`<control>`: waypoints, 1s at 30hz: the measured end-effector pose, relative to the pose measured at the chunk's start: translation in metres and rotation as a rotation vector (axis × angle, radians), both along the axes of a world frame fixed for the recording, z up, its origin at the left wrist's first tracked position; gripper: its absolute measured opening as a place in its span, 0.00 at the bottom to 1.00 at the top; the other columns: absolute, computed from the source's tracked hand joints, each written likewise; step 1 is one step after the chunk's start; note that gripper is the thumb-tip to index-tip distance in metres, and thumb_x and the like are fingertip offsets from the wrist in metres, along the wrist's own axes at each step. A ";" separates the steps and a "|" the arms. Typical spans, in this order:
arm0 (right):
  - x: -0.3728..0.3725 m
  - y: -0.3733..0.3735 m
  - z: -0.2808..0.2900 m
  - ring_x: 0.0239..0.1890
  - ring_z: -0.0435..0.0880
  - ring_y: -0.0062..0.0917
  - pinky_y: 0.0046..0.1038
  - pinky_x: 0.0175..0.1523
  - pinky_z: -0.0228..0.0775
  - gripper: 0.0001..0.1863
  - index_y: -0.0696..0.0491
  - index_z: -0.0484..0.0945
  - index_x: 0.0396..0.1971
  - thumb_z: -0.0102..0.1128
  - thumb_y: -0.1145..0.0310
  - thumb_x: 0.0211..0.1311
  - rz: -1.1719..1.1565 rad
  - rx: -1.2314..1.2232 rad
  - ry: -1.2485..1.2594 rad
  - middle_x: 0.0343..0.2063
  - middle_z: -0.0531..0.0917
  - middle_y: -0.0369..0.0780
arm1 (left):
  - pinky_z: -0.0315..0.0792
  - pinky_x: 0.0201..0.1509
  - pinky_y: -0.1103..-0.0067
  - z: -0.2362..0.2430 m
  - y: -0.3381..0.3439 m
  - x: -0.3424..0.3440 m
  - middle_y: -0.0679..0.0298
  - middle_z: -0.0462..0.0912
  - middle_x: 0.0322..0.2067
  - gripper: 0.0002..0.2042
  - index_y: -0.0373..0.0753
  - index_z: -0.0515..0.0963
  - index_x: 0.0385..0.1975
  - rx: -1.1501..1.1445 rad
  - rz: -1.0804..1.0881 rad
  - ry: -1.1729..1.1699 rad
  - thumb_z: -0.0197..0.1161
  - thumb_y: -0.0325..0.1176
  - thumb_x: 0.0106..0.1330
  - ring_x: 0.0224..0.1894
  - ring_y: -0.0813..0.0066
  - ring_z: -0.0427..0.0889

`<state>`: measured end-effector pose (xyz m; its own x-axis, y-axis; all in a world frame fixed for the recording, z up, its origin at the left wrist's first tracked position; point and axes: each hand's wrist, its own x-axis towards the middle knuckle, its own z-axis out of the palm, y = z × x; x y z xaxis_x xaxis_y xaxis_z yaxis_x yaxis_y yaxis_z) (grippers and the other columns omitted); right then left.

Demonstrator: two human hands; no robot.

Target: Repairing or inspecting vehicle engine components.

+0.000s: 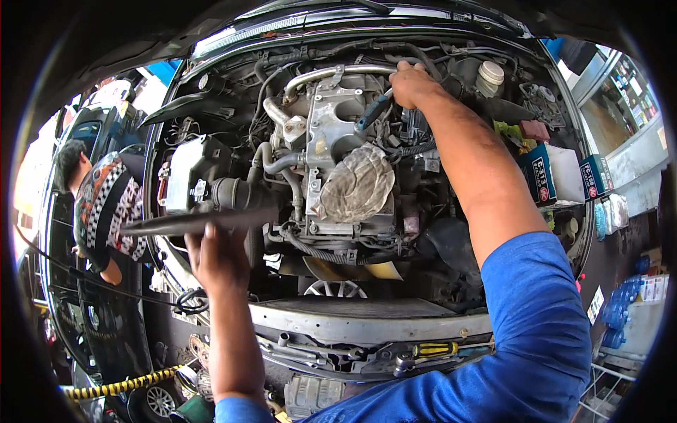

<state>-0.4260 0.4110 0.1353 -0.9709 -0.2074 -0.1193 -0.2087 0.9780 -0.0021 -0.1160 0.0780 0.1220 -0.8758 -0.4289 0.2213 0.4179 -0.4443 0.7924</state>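
Observation:
My left hand [220, 262], raised over the front left of the engine bay, grips a long, dark, flat piece [176, 223] seen nearly edge-on; its kind is unclear. At the back of the engine, my right hand [416, 84] has its fingers curled beside a bent metal pipe [331, 71]. From under that hand juts the shank of a tool with a blue-and-black handle [372, 114], the handle slanting toward me. A crumpled, stained, greyish rag [358, 185] lies on top of the engine [326, 130]. My right palm and the tool's far end are hidden.
A yellow-and-black screwdriver [435, 350] lies on the front crossmember [367, 323]. Parts boxes [541, 175] stand on the right fender. At the left, a person [109, 190] is beside another dark vehicle [92, 310]. A yellow-and-black striped bar [127, 385] crosses the lower left.

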 end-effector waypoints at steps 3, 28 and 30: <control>-0.002 -0.004 0.002 0.71 0.64 0.48 0.48 0.69 0.70 0.23 0.49 0.81 0.59 0.58 0.78 0.63 -0.061 -0.032 -0.026 0.70 0.66 0.41 | 0.81 0.54 0.52 -0.012 0.028 -0.080 0.59 0.81 0.46 0.17 0.46 0.72 0.53 0.257 0.120 -0.108 0.61 0.22 0.67 0.50 0.64 0.82; -0.008 -0.002 -0.002 0.71 0.65 0.45 0.46 0.69 0.70 0.26 0.53 0.77 0.63 0.63 0.75 0.62 -0.159 -0.175 -0.017 0.71 0.66 0.41 | 0.82 0.40 0.81 -0.057 0.166 -0.197 0.57 0.81 0.37 0.11 0.34 0.73 0.45 0.525 -0.152 -0.338 0.64 0.33 0.71 0.38 0.68 0.84; -0.011 -0.002 -0.004 0.71 0.66 0.45 0.46 0.69 0.70 0.26 0.53 0.77 0.63 0.62 0.76 0.62 -0.123 -0.165 -0.006 0.71 0.66 0.41 | 0.83 0.38 0.81 -0.047 0.180 -0.204 0.56 0.80 0.36 0.14 0.37 0.71 0.49 0.503 -0.235 -0.504 0.62 0.39 0.74 0.32 0.66 0.84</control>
<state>-0.4366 0.4093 0.1316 -0.9896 -0.1041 -0.0993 -0.0867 0.9823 -0.1657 -0.3196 0.2575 0.0745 -0.9005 -0.1614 -0.4039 -0.0925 -0.8363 0.5404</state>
